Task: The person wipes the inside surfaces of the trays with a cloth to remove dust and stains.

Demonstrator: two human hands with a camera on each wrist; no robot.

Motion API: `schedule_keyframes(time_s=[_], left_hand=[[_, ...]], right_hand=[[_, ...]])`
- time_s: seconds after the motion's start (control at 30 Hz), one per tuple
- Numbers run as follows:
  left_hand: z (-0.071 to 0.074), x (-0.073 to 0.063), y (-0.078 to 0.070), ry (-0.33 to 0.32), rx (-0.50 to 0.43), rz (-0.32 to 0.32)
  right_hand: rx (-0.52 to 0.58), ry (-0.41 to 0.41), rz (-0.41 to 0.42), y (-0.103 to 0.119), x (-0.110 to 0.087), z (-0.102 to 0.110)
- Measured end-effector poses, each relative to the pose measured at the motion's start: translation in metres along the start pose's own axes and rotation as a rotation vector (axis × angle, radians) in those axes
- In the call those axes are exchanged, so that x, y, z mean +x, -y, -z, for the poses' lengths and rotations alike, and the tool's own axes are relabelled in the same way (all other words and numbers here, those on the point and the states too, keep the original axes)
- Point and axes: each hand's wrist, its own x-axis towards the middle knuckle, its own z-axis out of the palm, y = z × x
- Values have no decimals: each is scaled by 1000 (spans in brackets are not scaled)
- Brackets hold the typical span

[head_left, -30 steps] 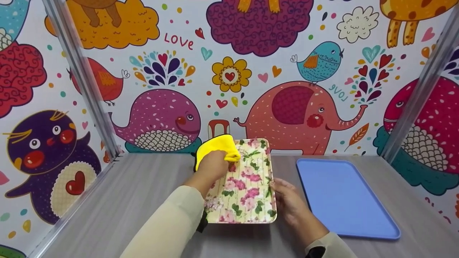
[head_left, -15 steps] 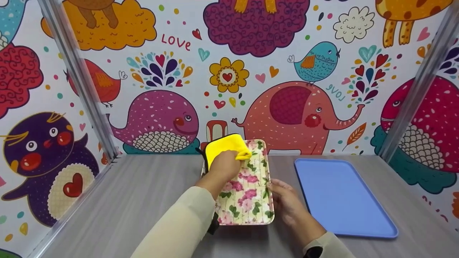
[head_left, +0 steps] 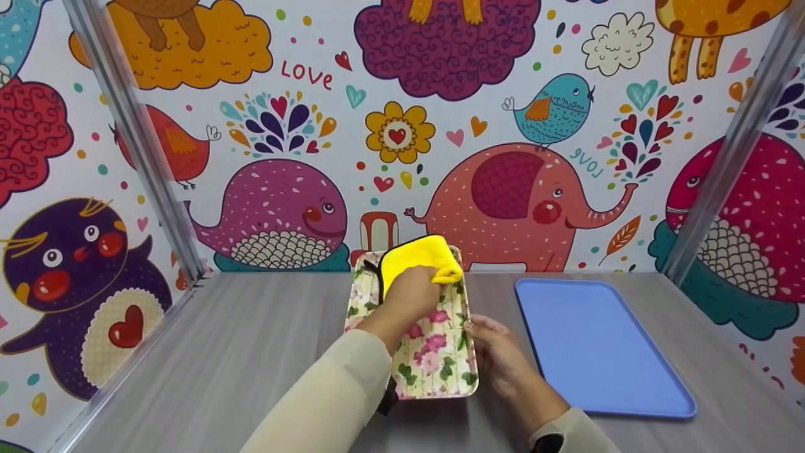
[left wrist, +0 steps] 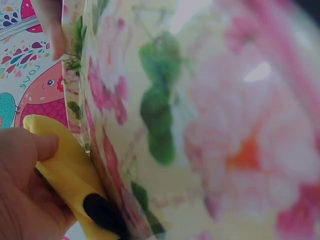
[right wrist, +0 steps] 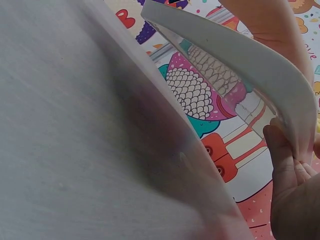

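Observation:
My left hand (head_left: 412,294) holds a bunched yellow cloth (head_left: 412,255) with a dark edge against the upper part of a floral tray (head_left: 431,358). The left wrist view shows the thumb and fingers pinching the cloth (left wrist: 65,167) along the tray's printed face (left wrist: 160,105). At the tray's right edge, my right hand (head_left: 503,357) grips the rim and keeps the tray raised and tilted. From the right wrist view, the tray's pale underside (right wrist: 240,52) appears, with fingers of the right hand (right wrist: 290,190) curled under its edge.
A blue tray (head_left: 607,349) lies flat on the grey wood-grain table (head_left: 251,352), right of the right hand. Behind the table rises a wall (head_left: 402,82) printed with cartoon animals. A metal post (head_left: 141,135) stands at the left corner, another (head_left: 729,145) at the right.
My left hand has slid the yellow cloth rightward across the floral tray, from its upper left towards its upper right edge. The right hand keeps its grip on the rim.

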Motion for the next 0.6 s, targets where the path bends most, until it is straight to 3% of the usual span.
schedule_keyframes(time_s=[0.17, 0.37, 0.6], left_hand=[[-2, -1, -5, 6, 0, -13], [-3, -2, -7, 16, 62, -97], [-3, -10, -11, 122, 3, -109]], right_hand=[[0, 3, 4, 1, 0, 0], [-5, 6, 15, 1, 2, 0], [-22, -29, 4, 1, 2, 1]])
